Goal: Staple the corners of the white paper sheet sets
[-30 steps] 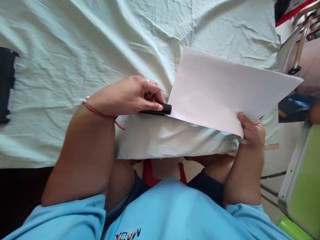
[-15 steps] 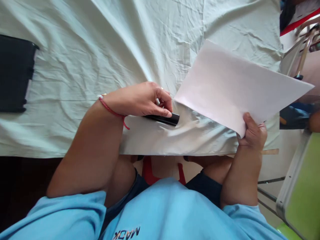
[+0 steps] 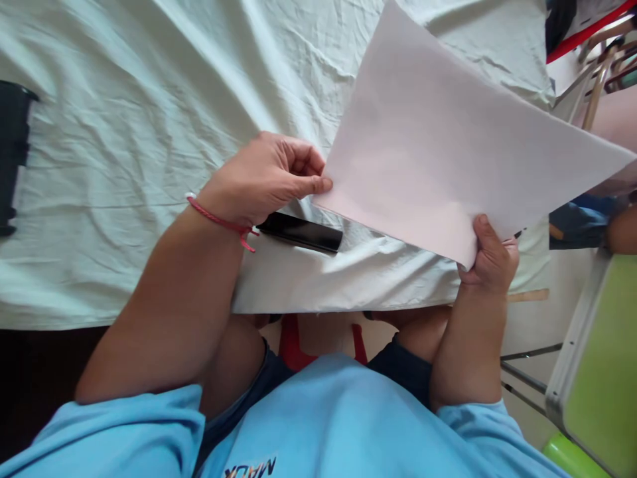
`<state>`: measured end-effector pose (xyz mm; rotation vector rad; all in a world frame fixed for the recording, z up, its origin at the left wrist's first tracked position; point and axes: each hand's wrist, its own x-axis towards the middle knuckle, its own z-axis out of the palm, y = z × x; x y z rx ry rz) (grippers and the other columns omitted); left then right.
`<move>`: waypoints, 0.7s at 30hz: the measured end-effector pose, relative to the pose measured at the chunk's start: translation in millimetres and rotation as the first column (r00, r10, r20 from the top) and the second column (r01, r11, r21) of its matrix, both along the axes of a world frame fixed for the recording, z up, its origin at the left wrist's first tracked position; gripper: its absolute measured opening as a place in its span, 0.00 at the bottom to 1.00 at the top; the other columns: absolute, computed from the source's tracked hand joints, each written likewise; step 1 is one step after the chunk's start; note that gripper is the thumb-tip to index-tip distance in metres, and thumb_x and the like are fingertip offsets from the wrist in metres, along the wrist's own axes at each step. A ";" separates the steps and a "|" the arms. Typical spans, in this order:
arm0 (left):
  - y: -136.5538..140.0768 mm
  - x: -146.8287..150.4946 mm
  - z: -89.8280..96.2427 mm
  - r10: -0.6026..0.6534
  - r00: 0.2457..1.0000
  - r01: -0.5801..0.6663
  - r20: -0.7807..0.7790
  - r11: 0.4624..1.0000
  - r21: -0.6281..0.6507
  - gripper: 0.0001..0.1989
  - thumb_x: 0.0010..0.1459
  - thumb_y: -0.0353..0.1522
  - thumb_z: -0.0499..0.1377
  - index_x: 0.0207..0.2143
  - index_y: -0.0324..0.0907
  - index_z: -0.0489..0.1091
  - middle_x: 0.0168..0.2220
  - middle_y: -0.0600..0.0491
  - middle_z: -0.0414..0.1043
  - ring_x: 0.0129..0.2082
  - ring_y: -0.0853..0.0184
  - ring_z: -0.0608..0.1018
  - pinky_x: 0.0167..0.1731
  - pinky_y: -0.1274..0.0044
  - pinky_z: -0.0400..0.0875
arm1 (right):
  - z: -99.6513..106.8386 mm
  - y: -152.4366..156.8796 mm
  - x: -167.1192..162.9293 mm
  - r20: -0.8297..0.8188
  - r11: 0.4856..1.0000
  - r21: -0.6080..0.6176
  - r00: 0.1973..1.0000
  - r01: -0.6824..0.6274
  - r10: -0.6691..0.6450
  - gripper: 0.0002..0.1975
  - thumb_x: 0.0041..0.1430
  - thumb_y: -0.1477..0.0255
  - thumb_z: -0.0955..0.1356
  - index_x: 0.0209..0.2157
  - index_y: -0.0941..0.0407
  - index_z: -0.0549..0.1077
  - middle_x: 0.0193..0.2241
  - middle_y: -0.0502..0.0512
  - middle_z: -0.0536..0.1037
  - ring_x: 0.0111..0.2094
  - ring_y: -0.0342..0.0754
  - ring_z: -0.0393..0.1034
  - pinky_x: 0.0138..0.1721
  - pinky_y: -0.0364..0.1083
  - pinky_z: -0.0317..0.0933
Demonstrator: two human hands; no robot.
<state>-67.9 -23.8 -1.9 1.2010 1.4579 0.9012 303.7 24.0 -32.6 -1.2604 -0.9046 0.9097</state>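
White paper (image 3: 423,139), one sheet or a thin stack, is held up above the cloth between both hands. My left hand (image 3: 271,174), with a red cord at its wrist, pinches the near left corner between thumb and fingers. At the lower right edge, my right hand (image 3: 492,255) grips the paper, thumb on top and fingers underneath. A small dark tip shows beside those fingers; what it belongs to is hidden. Below my left hand, a long, glossy black object (image 3: 303,232) lies on the cloth, its left end partly covered by the wrist.
A wrinkled pale green cloth (image 3: 164,99) covers the table. At the left edge lies a black case-like object (image 3: 14,153). Another person's leg (image 3: 622,226) and a green chair (image 3: 602,358) are on the right. A red stool (image 3: 293,345) shows under me.
My left hand has let go of the black object, moved up and left, and taken the paper's left corner. The paper is raised closer to the camera.
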 end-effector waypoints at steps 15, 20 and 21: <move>-2.5 -6.8 1.3 -0.045 0.997 0.044 0.060 0.999 0.011 0.12 0.61 0.36 0.74 0.29 0.42 0.77 0.28 0.55 0.73 0.32 0.67 0.71 0.33 0.75 0.65 | 1.6 4.8 -21.7 -0.085 0.998 -0.060 0.996 0.031 -0.036 0.27 0.45 0.66 0.88 0.42 0.60 0.81 0.44 0.55 0.88 0.50 0.51 0.87 0.62 0.55 0.85; -3.7 -6.0 1.9 0.002 0.996 -0.005 0.089 0.999 0.040 0.21 0.67 0.39 0.70 0.23 0.42 0.72 0.23 0.57 0.63 0.26 0.72 0.61 0.26 0.76 0.55 | 0.9 4.6 -23.6 -0.116 0.997 -0.061 0.992 0.044 -0.050 0.26 0.49 0.69 0.87 0.46 0.62 0.82 0.46 0.56 0.88 0.52 0.51 0.87 0.66 0.56 0.83; -3.6 -5.9 2.4 -0.009 0.994 0.002 0.109 0.998 0.057 0.21 0.66 0.39 0.71 0.22 0.43 0.71 0.22 0.57 0.63 0.25 0.73 0.62 0.26 0.76 0.55 | 1.1 4.8 -23.6 -0.121 0.997 -0.059 0.991 0.046 -0.053 0.26 0.50 0.69 0.87 0.48 0.62 0.82 0.47 0.56 0.88 0.52 0.50 0.87 0.66 0.55 0.83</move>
